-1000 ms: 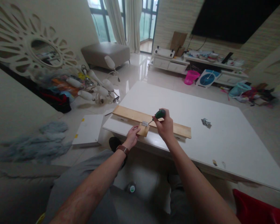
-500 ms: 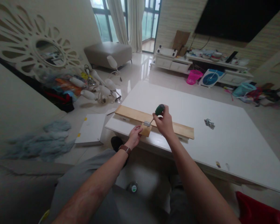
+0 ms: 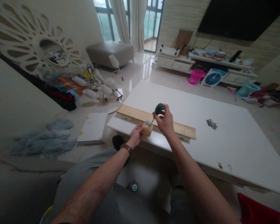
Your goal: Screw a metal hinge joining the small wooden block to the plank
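My right hand (image 3: pixel 164 120) is closed around a screwdriver (image 3: pixel 159 108) with a dark green handle, held tilted. Its tip points down at a small metal hinge (image 3: pixel 148 123) by the far edge of a small wooden piece (image 3: pixel 147 129). The left edge of that piece is pinched in my left hand (image 3: pixel 136 134). Behind it a long wooden board (image 3: pixel 133 114) lies across the white panel (image 3: pixel 177 93); part of the board is hidden by my right hand. Whether the tip sits in a screw is too small to tell.
Several metal hinges (image 3: pixel 211 124) lie in a pile on the panel's right side. A white box-like piece (image 3: pixel 92 127) is on the floor at left, near a chandelier (image 3: pixel 102 90). Something red (image 3: pixel 259 210) stands at lower right, and a bottle (image 3: pixel 133 186) is below the panel's edge.
The whole view has shifted slightly. The screwdriver now stands a little more upright in my right hand; my left hand keeps its pinch on the small wooden piece.
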Motion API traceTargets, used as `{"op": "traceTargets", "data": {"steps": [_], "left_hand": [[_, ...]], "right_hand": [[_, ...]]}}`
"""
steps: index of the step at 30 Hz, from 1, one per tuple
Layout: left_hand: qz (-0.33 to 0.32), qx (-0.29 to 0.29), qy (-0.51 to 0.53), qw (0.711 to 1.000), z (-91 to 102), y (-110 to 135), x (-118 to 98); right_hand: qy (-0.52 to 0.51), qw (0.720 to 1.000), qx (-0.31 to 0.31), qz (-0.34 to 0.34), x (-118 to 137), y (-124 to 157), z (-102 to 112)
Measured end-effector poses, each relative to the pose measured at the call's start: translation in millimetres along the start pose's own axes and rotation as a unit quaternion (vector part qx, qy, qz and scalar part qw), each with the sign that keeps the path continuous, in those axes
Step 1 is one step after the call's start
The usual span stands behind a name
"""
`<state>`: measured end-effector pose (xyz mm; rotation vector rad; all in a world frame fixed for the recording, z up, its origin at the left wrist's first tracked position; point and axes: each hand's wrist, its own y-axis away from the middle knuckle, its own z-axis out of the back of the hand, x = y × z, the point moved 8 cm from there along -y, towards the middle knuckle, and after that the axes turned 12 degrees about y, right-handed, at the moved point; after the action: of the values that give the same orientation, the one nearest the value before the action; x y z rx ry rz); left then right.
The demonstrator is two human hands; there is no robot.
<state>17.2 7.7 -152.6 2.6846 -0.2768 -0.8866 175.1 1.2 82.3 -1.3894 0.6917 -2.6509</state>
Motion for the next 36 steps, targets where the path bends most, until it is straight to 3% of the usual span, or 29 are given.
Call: {"op": "traceTargets", "data": {"steps": [7,16,23,27,31,36], "left_hand": [[0.000,-0.026,0.005,1.000,7.3,-9.1,6.2],[-0.001,-0.004,-0.001,1.000,11.2,-9.2,6.6],[-0.004,-0.004,0.018,1.000,12.3,-10.0,7.2],[-0.003,0.001,0.015,1.000,10.7,-8.0,7.8],[-0.005,0.001,0.012,1.000,9.3,-6.6,7.4],[-0.004,-0.002,0.021,1.000,9.4,-8.8,8.3]], "right_hand": [[-0.022,0.999,0.035,0.003,3.5,0.1,-4.3],[-0.018,1.000,0.005,-0.005,0.1,3.5,1.5],[-0.032,0.999,0.030,0.026,10.2,4.4,-4.4],[-0.002,0.999,0.000,0.032,11.6,3.6,2.5],[0.002,1.000,-0.026,0.007,5.7,2.6,7.6],[-0.057,0.998,0.005,-0.018,0.7,2.9,1.1]]}}
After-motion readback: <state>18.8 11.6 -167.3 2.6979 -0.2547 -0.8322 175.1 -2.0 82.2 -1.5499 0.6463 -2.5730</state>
